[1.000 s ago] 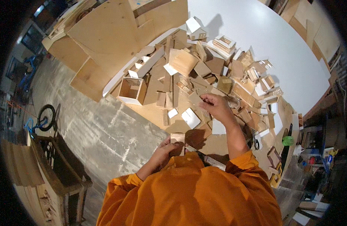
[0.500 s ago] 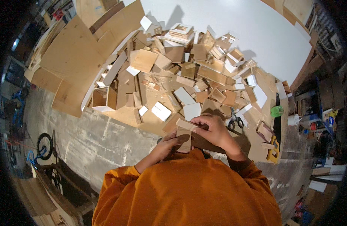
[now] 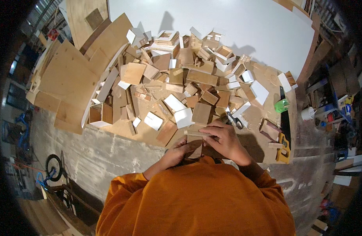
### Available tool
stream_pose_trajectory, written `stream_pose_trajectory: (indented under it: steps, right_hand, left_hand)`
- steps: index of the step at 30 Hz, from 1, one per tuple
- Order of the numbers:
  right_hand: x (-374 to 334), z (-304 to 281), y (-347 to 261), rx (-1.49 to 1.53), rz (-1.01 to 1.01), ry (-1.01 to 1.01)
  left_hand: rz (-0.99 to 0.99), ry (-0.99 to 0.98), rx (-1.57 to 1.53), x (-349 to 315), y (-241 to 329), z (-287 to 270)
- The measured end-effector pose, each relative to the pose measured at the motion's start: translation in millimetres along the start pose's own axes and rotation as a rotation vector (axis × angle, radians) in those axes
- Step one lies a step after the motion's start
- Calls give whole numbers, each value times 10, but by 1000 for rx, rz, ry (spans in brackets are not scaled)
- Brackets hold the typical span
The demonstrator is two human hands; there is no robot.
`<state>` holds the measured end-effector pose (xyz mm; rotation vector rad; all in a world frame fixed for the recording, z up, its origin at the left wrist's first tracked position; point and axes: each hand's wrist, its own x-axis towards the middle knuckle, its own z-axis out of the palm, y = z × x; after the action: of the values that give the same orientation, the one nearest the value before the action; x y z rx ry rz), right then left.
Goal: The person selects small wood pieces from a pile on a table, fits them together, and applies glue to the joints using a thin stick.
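Note:
Close to my body, my left hand [image 3: 176,153] grips a small flat wooden block [image 3: 195,144], its thumb lying across the near face. My right hand [image 3: 225,142] pinches a thin wooden strip [image 3: 192,133], which lies crosswise over the block's far end. The two pieces look to be touching there. Just beyond my hands, a brown board [image 3: 201,113] and several white-faced offcuts [image 3: 183,117] lie on the worktable [image 3: 122,128]. A pair of scissors [image 3: 234,118] rests beyond my right hand.
A heap of wooden offcuts [image 3: 202,77] covers the table's middle. At the right lie a handsaw [image 3: 284,147] with a yellow handle and a green plastic item [image 3: 281,105]. Large plywood sheets [image 3: 71,74] lean at the left; a bicycle wheel [image 3: 54,167] shows at lower left.
The strip in my right hand has turned from a slant to nearly level across the block's end. The whole view has shifted slightly, with the heap now farther left.

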<state>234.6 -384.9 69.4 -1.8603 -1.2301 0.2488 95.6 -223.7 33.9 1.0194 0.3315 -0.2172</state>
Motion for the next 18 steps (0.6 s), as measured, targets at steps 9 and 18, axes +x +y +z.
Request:
stream_pose_trajectory:
  steps: [9,18]
  right_hand:
    - [-107,-173,70,45,-3,-8]
    - [-146,-322,-72,-3,-207,37]
  left_hand:
    - [143,-53,32,82,-114,202]
    - [486,-20,227,82,-165,381]
